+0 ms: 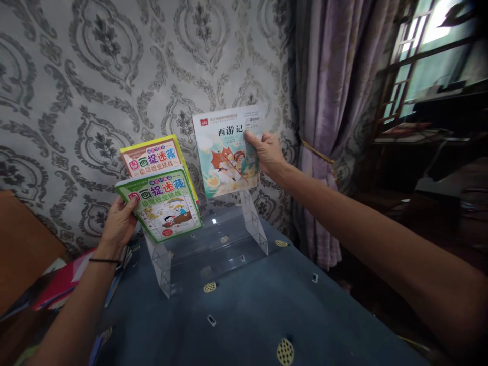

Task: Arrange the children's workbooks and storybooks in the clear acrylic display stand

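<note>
My left hand (122, 218) grips a green-bordered picture book (165, 206) by its left edge, thumb on the cover. Behind that book stands a book with a brown and yellow cover (152, 155), its lower part hidden; I cannot tell whether my fingers touch it. My right hand (267, 152) is closed on the right edge of a white storybook (226, 152) with a red leaf-shaped fan on its cover. This storybook is tilted slightly and is at the top of a clear acrylic book stand (256, 226). The stand's stepped tiers run between its two side panels.
A dark blue patterned tablecloth (244, 310) covers the table under the stand. Red and blue books or folders (63, 284) are piled at the left, beside a brown board (26, 249). Patterned wallpaper is behind; a purple curtain (324, 101) hangs at the right near a window.
</note>
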A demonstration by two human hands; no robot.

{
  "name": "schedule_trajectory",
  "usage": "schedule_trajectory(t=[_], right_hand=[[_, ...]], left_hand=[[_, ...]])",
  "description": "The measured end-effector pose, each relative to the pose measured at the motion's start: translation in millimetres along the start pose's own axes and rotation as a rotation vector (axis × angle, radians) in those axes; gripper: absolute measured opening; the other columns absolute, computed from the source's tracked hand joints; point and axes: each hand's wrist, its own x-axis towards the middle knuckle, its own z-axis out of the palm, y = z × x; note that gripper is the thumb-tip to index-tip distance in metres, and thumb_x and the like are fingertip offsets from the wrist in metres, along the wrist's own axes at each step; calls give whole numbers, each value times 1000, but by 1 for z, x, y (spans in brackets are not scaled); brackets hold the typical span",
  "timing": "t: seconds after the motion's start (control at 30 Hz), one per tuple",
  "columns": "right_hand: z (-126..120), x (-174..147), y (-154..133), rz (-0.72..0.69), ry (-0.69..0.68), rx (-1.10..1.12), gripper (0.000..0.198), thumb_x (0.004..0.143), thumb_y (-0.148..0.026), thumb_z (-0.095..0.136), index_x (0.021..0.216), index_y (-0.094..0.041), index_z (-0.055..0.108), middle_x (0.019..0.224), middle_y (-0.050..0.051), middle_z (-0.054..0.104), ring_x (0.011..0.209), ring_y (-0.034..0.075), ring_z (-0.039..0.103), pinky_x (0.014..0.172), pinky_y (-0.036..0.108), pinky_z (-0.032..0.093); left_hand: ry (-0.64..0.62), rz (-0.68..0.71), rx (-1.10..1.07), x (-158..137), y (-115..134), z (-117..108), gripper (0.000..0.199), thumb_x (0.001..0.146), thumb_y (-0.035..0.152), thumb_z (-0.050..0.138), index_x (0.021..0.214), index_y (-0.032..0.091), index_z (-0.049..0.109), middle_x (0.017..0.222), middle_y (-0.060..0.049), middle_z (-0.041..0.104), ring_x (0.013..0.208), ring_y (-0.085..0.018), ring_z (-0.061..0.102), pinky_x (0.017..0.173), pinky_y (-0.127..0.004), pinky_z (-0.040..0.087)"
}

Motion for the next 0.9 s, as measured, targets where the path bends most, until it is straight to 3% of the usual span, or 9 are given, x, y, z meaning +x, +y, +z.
schedule_trajectory(t=[0.27, 0.67, 0.9], right_hand=[[11, -7, 31, 46, 0, -35, 49, 61, -64, 83, 86, -24, 69, 93, 5, 77, 95, 28, 71, 84, 43, 58], [26, -7, 41, 63, -45, -26, 50, 57, -64, 85, 80, -22, 70, 78, 1, 75, 76, 24, 71, 73, 40, 59], [21, -9, 40, 113, -78, -26, 51, 59, -63, 85, 82, -21, 69, 84, 4, 76, 80, 24, 71, 75, 40, 58]], left_hand=[[-9, 21, 15, -2, -1, 1, 50, 55, 38, 95, 97, 24, 73, 105, -3, 77, 113, -27, 67, 97, -38, 57], [6, 22, 9, -1, -4, 0, 51, 53, 40, 96, 96, 25, 73, 104, -2, 77, 115, -29, 66, 96, -40, 58], [-8, 38, 7, -2, -3, 2, 50, 52, 39, 96, 94, 25, 74, 105, -2, 77, 116, -28, 66, 98, -38, 57]])
